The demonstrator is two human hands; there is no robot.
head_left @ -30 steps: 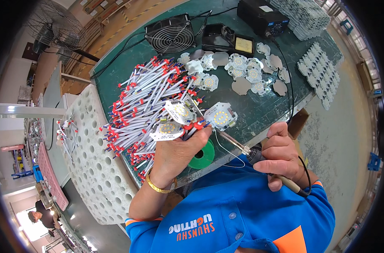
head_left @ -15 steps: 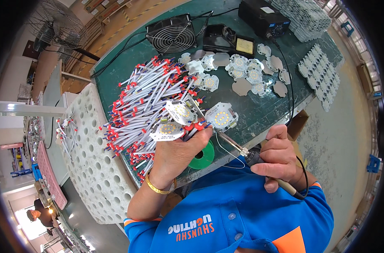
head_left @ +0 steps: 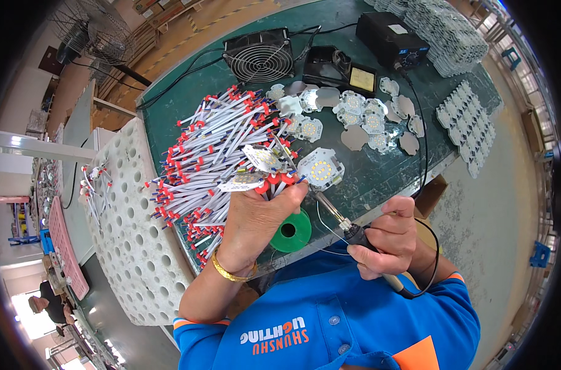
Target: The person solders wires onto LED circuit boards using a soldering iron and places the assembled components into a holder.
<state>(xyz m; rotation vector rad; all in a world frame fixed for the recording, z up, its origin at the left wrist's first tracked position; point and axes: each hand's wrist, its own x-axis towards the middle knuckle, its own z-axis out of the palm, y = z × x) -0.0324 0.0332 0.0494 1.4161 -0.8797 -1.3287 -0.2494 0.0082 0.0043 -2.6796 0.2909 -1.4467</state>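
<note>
My left hand [head_left: 255,213] is closed around several white wires with red connectors [head_left: 274,181]. Two white LED boards, an upper one [head_left: 262,158] and a lower one [head_left: 242,182], hang from that bunch above my knuckles. Just beyond my left fingertips, another LED board [head_left: 322,169] lies with its yellow chips upward. In my right hand [head_left: 388,237] is a soldering iron [head_left: 334,213], its tip at that board's near edge beside a wire end. Whether the tip touches cannot be made out. Thin solder wire [head_left: 321,216] loops near a green spool [head_left: 300,222].
A large heap of white wires [head_left: 212,154] covers the table's left. Loose LED boards [head_left: 360,114] lie farther back, near a soldering station [head_left: 391,38], an iron stand [head_left: 330,68] and a fan [head_left: 259,58]. A perforated white foam board [head_left: 132,228] stands left.
My right hand has shifted left and slightly nearer the board, tilting the soldering iron more steeply. The LED boards at my left hand have tipped a little. The whole view has moved slightly.
</note>
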